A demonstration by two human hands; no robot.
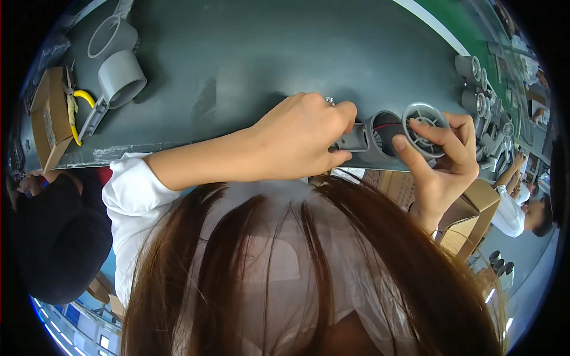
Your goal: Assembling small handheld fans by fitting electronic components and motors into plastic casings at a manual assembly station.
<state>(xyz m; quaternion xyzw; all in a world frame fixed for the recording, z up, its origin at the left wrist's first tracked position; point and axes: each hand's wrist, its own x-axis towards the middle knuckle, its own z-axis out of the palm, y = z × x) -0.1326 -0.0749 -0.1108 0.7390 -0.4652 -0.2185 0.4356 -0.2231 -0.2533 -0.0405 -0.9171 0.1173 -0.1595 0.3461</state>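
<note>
My left hand (314, 130) is closed around the handle of a grey plastic hair dryer housing (375, 153), low over the near edge of the workbench. The open round end of that housing shows a dark inside and a thin red wire. My right hand (445, 160) pinches a round grey grille cap (426, 113) with spokes, thumb and fingers on its rim and face. The cap is tilted right beside the housing's open end. Whether the two touch I cannot tell. My left fingertips are partly hidden behind the hand.
On the dark green bench (202, 53), two more grey housings (122, 77) lie at the left. Yellow-handled pliers (76, 110) rest by a cardboard box (48, 118). Several grey parts (490, 130) pile up at the right. An open carton (475, 213) stands below; a person in black (59, 237) is at the left.
</note>
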